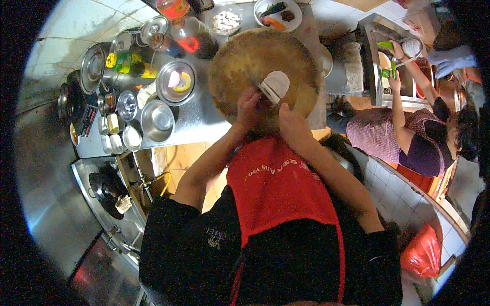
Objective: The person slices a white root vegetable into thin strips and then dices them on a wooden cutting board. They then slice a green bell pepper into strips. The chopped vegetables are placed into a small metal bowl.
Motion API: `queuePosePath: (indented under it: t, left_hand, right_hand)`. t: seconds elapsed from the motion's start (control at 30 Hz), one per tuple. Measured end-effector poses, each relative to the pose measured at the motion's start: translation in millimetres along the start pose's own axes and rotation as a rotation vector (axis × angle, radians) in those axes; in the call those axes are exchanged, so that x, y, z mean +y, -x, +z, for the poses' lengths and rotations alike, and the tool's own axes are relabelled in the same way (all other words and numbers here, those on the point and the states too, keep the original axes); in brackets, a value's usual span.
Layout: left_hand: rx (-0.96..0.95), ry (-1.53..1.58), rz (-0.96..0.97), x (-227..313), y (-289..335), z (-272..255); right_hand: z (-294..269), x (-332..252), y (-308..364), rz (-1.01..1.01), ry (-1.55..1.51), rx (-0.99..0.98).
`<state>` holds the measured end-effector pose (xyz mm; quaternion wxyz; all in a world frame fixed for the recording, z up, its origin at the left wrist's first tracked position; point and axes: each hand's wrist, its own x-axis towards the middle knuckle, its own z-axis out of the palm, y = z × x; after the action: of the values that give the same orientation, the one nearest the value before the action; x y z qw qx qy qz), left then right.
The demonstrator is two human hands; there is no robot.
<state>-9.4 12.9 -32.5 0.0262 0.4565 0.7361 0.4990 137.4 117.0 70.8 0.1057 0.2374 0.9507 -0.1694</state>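
In front of me is a round wooden chopping block (229, 61). On it lies a pale, rounded piece of food (278, 81) with several thin slices along its near left edge; its exact kind is unclear. My left hand (248, 107) is closed at the lower left of the slices, and a thin dark edge shows by its fingertips. What it grips is hidden in shadow. My right hand (292, 121) is curled just below the piece, thumb side up, close to the slices. Most of its fingers are out of sight, and anything in them cannot be made out.
Left of the block stand a steel bowl (157, 121), a bowl with egg-like contents (175, 97), bottles (122, 58) and small seasoning jars (113, 124). Behind are a bowl of pale pieces (227, 21) and a vegetable plate (286, 25). At right, a co-worker (388, 132) holds green vegetables over a sink.
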Motion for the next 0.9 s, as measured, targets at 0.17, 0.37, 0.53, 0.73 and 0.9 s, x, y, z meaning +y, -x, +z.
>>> queuePosePath:
  t: [0.17, 0.37, 0.53, 0.73, 0.9]
  left_hand:
    - [0.032, -0.004, 0.063, 3.0, -7.1, -1.6]
    - [0.042, 0.032, 0.033, -4.4, 3.6, -1.0]
    - [0.073, -0.003, 0.085, -15.6, 7.6, 7.2]
    - [-0.073, 0.016, -0.015, -8.3, 1.6, 3.9]
    - [-0.257, -0.025, 0.119, -2.4, -20.3, -6.9]
  right_hand:
    - [9.5, 1.8, -16.3, -0.045, -0.117, 0.012]
    - [14.4, -1.2, -17.0, 0.003, -0.030, -0.043]
    - [31.8, 4.3, -32.6, 0.074, -0.013, -0.090]
    - [51.0, 52.9, -44.3, -0.048, -0.172, -0.080]
    - [41.4, 83.5, -54.2, -0.002, -0.343, -0.120]
